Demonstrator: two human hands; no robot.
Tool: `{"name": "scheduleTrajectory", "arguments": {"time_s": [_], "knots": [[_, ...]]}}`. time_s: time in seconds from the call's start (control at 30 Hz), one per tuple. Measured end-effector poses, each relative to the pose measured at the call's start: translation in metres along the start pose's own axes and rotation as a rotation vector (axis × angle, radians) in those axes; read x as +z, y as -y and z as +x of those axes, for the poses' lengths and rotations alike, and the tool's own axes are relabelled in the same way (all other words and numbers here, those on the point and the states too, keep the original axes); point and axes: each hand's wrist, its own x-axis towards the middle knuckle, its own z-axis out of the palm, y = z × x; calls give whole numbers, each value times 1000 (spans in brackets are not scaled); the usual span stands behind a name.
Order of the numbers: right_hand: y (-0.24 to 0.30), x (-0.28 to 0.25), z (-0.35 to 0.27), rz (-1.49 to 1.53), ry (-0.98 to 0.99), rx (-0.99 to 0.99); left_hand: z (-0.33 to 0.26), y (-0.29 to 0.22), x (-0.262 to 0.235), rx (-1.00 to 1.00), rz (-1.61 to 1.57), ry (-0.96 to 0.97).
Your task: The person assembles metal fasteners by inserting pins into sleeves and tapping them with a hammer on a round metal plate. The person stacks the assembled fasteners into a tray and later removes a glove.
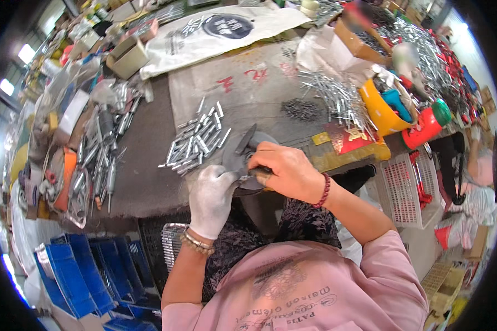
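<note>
Cluttered workbench, gloved left hand, right hand seemingly gripping

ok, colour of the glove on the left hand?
White; the glove covers the whole left hand, clearest in the head view. The right hand is bare.

Single head-worn fisheye view, looking steeply down, close over the cluttered workbench, edges bending.

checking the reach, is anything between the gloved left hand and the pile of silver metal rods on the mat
Nothing visible. The left hand sits just below and right of the metal rods, with only bare grey mat between them. The round dark tool lies to the right, off that path.
</note>
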Motion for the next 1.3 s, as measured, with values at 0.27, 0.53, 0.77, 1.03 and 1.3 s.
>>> {"name": "scheduleTrajectory", "arguments": {"time_s": [0.27, 0.53, 0.77, 1.03, 1.3], "knots": [[3, 19, 6, 1, 74, -42, -9, 4, -7, 6, 71, 43], [1, 9, 2, -55, 120, -45, -5, 2, 1, 28, 4, 37], [12, 56, 15, -342, -52, -325, -29, 34, 9, -272, -531, 4], [7, 64, -22, -542, -241, -317, -21, 38, 12, 37, -24, 69], [-3, 24, -25, -585, -391, -103, -22, 46, 23, 110, -31, -23]]}}
